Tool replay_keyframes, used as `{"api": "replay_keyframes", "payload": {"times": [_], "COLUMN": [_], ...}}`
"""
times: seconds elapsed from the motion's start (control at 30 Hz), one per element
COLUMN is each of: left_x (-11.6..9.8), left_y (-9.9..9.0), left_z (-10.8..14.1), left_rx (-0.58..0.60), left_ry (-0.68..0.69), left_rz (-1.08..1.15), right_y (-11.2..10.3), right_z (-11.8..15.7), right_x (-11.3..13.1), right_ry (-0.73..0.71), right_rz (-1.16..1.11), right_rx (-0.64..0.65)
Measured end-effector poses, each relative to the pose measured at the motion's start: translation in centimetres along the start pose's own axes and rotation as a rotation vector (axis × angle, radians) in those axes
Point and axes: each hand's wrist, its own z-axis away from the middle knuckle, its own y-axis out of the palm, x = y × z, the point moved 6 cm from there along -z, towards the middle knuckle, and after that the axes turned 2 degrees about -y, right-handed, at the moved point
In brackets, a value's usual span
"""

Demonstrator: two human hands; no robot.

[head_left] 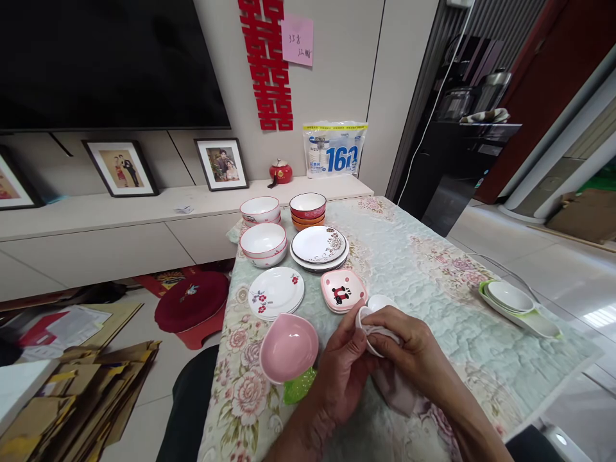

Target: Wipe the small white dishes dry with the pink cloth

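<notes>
My left hand (342,366) and my right hand (418,358) meet over the near part of the table, both closed around a small white dish (380,303) and a light cloth (394,385) that hangs below it. Part of the dish is hidden by my fingers. A pink bowl (289,347) lies just left of my left hand, over a green dish (299,386). A pink square dish with a black-and-red cartoon figure (342,290) sits just beyond my hands.
Farther back stand stacked floral plates (276,293), dark-rimmed plates (318,247), white red-rimmed bowls (263,242) and red bowls (308,209). Green-and-white dishes (517,305) sit near the right edge of the floral tablecloth (433,269). Cardboard (72,398) and a red stool (191,301) lie on the floor, left.
</notes>
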Motion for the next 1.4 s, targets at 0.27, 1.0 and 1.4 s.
{"api": "replay_keyframes", "payload": {"times": [0.27, 1.0, 1.4], "left_x": [0.2, 0.1, -0.1], "left_y": [-0.2, 0.6, -0.7], "left_z": [0.0, 0.1, -0.1], "left_rx": [-0.027, 0.034, -0.061], "left_ry": [-0.018, 0.013, 0.122], "left_rz": [-0.023, -0.039, -0.182], "right_y": [0.1, 0.4, 0.4], "right_z": [0.3, 0.1, 0.2], "right_x": [-0.5, -1.2, -1.1], "right_ry": [-0.005, 0.126, 0.272], "right_rz": [0.257, 0.046, -0.176], "right_rx": [0.002, -0.144, -0.048]}}
